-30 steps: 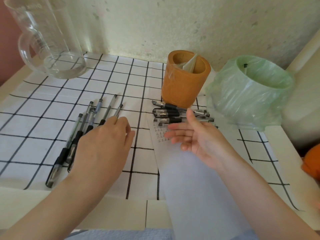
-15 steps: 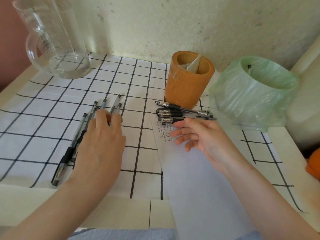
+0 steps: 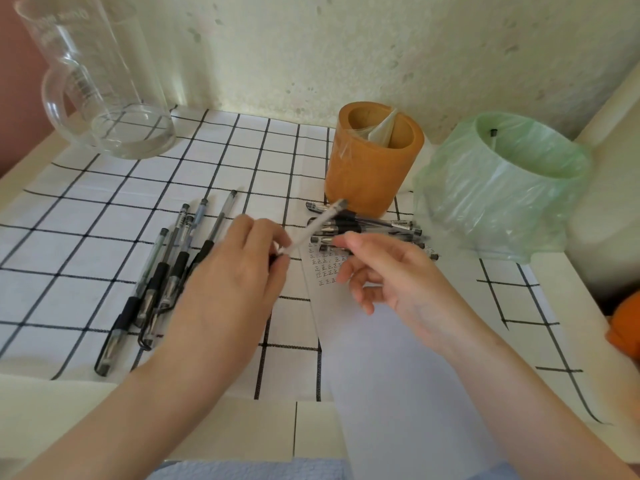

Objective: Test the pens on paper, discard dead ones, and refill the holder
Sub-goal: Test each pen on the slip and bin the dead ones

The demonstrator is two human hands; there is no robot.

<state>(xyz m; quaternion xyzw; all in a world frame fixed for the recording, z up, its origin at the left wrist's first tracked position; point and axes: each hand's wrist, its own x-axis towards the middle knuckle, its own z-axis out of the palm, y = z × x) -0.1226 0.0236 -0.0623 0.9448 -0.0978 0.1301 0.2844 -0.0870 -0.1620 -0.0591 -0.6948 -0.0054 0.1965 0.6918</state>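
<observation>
My left hand (image 3: 232,282) holds one clear pen (image 3: 317,225) by its lower end, its capped tip pointing up and right toward the orange holder (image 3: 372,164). My right hand (image 3: 391,275) hovers open just right of that pen, above the white paper (image 3: 388,358) with small written marks. Several black-grip pens (image 3: 162,271) lie in a row on the cloth to the left. A second pile of pens (image 3: 367,230) lies in front of the holder. A bin lined with a green bag (image 3: 502,188) holds one pen.
A large clear glass jug (image 3: 100,84) stands at the back left. A white cloth with a black grid (image 3: 86,209) covers the table. The wall runs close behind. An orange object (image 3: 627,327) sits at the right edge.
My left hand has picked one pen out of the left row and lifted it toward the middle. My right hand has shifted slightly toward it.
</observation>
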